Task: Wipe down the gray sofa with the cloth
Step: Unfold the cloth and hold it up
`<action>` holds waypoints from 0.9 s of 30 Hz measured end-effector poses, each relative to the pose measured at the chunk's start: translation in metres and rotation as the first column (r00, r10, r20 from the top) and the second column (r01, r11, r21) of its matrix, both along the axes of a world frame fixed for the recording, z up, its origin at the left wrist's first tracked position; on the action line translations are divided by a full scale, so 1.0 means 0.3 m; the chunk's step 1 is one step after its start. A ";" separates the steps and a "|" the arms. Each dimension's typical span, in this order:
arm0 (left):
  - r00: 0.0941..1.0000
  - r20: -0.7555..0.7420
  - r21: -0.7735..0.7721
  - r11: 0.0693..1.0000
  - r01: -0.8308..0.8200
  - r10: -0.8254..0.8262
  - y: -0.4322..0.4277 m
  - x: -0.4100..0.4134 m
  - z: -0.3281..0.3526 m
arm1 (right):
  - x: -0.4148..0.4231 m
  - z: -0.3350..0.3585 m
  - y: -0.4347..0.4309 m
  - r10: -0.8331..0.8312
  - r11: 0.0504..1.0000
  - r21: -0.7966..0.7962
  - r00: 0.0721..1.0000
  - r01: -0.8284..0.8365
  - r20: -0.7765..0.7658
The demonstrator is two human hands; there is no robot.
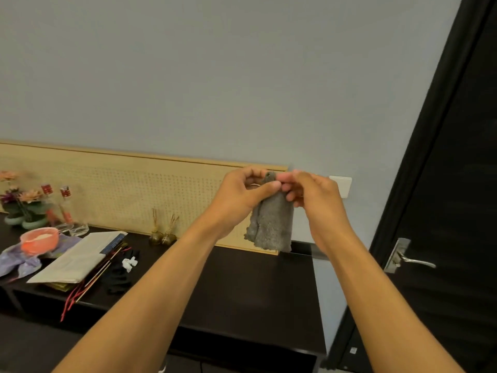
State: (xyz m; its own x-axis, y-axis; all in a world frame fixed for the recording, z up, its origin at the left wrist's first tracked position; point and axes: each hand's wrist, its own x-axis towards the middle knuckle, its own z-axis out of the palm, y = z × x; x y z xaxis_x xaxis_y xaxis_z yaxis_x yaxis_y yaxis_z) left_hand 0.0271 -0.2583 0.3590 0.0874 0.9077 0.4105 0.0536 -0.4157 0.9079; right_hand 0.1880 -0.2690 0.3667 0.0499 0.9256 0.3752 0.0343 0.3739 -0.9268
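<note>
Both hands are raised with the gray cloth [271, 224] between them, so by the look of it the wiping has not begun. The left hand [242, 192] pinches the cloth's bunched top, thumb pressed against curled fingers [269, 187]. The right hand [314, 195] pinches the same spot from the other side, its fingers curled in close. From that shared grip the cloth hangs in loose folds above the dark table [242, 286], touching nothing else. The step looks like gathering the cloth into a pad. No sofa shows, so the next move calls for turning from this wall to find it, then spreading the cloth under one palm.

The table runs along a pale wall, backed by a perforated wooden panel [134, 189]. At its left end lie a folded paper [78, 257], an orange bowl [39, 239], two glass bottles [66, 208] and flowers [21, 203] — two small reed diffusers [161, 235] stand by the panel. A black door [457, 184] with a metal lever handle [414, 261] closes the right side.
</note>
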 end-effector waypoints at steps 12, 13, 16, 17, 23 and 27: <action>0.984 -0.150 -0.067 0.992 -0.109 0.098 0.605 -0.031 -0.190 | 0.113 -0.307 0.662 0.294 0.877 -0.334 0.935 -0.346 -0.198; 0.959 -0.244 -0.031 0.988 -0.154 0.142 0.642 -0.042 -0.238 | 0.097 -0.331 0.684 0.270 0.894 -0.331 0.952 -0.303 -0.144; 0.889 -0.399 -0.014 0.968 -0.252 0.226 0.739 -0.071 -0.435 | 0.032 -0.475 0.763 0.149 0.933 -0.332 0.989 -0.141 0.001; 0.880 -0.415 -0.036 0.963 -0.268 0.230 0.757 -0.078 -0.509 | 0.015 -0.537 0.781 0.104 0.941 -0.329 0.993 -0.082 0.050; 0.919 -0.376 -0.275 0.933 -0.231 0.117 0.831 -0.134 -0.979 | -0.039 -0.960 0.844 0.038 0.889 -0.452 0.970 0.077 0.240; 0.898 -0.439 -0.356 0.913 -0.198 0.023 0.864 -0.164 -1.239 | -0.043 -1.219 0.854 0.024 0.843 -0.512 0.941 0.163 0.338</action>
